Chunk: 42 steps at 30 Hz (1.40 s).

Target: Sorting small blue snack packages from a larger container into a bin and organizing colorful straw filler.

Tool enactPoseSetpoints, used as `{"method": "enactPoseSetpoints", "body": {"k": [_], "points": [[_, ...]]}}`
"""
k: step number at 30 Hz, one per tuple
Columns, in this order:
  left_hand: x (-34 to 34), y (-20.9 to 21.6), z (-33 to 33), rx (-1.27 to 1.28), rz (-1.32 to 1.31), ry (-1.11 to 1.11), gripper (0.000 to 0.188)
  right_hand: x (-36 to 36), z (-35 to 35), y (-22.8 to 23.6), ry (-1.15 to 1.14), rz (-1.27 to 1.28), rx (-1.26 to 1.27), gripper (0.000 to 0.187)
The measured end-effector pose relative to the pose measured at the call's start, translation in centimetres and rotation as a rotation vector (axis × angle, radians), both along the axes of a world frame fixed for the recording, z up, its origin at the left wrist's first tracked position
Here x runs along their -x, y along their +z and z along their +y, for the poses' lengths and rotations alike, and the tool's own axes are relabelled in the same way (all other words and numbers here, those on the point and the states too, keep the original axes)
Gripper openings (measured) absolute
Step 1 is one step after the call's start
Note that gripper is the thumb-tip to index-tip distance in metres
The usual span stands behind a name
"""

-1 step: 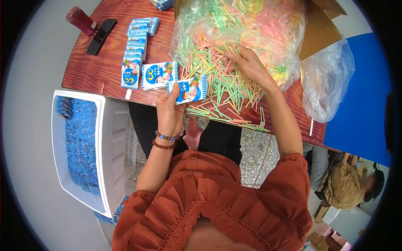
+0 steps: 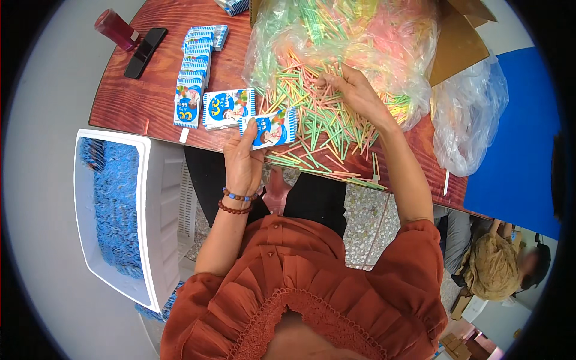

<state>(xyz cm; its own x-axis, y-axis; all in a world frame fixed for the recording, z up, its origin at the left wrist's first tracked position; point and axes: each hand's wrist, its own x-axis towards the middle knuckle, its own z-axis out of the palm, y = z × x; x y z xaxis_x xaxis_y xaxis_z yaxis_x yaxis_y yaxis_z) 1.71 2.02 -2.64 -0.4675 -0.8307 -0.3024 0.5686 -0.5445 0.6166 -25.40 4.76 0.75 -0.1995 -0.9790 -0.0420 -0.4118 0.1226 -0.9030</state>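
My left hand (image 2: 243,150) is closed on a small blue-and-white printed packet (image 2: 276,129), with the thumb on its front face, just above the table's near edge. Left of it, a stack of similar packets (image 2: 228,108) lies flat on the table. My right hand (image 2: 360,96) reaches over a loose pile of thin pastel sticks (image 2: 321,129) in green, pink and yellow. Its thumb and fingers are bent together at the pile; whatever is between the fingertips is too small to make out. More sticks lie inside a large clear plastic bag (image 2: 360,36) behind the pile.
An overlapping row of packets (image 2: 195,72) lies at left, near a black phone (image 2: 146,53) and a red bottle (image 2: 116,30). A white foam box (image 2: 147,180) of blue wrappers stands left of the table. Right are a cardboard box (image 2: 459,45) and crumpled plastic (image 2: 468,114); another person sits farther off.
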Motion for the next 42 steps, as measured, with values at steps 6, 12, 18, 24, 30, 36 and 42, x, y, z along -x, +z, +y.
{"method": "enactPoseSetpoints", "body": {"k": [6,12,18,24,30,36,42], "points": [[0.0,0.6,0.0,-0.004,0.006,-0.003,0.020,-1.1,-0.3,0.5,-0.135,-0.433,0.137,0.022],[0.5,0.6,0.0,-0.006,-0.029,0.042,0.023,-5.6,0.4,-1.9,-0.201,-0.672,0.194,0.019],[1.1,0.5,-0.4,-0.036,0.027,0.030,0.024,-7.0,-0.1,-3.6,-0.088,-0.134,0.260,0.015],[2.3,0.9,-0.5,0.066,0.009,0.050,0.024,-8.8,0.4,2.1,-0.202,-0.821,0.679,0.017],[3.1,1.3,-0.2,0.089,-0.006,0.100,0.025,-12.1,0.5,4.2,-0.264,-0.681,0.703,0.017],[2.7,1.1,-0.3,0.110,0.005,0.122,0.024,-13.6,0.1,4.0,-0.296,-0.409,0.609,0.023],[2.7,1.7,-0.1,0.099,0.034,0.130,0.024,-14.2,-0.8,3.5,-0.286,-0.530,0.581,0.035]]}}
